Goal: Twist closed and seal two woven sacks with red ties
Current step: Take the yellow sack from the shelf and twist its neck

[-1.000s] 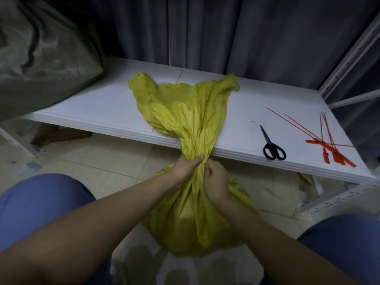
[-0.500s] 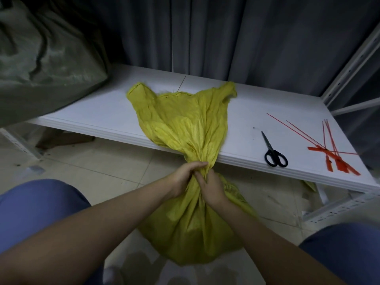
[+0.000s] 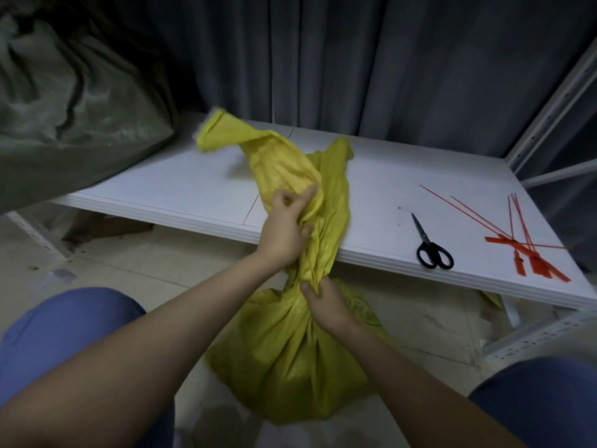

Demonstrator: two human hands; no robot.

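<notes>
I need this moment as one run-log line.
step: twist yellow sack shut | left hand: grips loose top | right hand: grips neck | red ties: on shelf, unused

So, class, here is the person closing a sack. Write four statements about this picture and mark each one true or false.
1. The left hand and right hand both grip the yellow sack. True.
2. A red tie already binds the sack's neck. False: the red ties lie loose on the white shelf.
3. The right hand grips the sack lower than the left hand. True.
4. The scissors lie on the floor. False: they lie on the shelf, left of the ties.
</notes>
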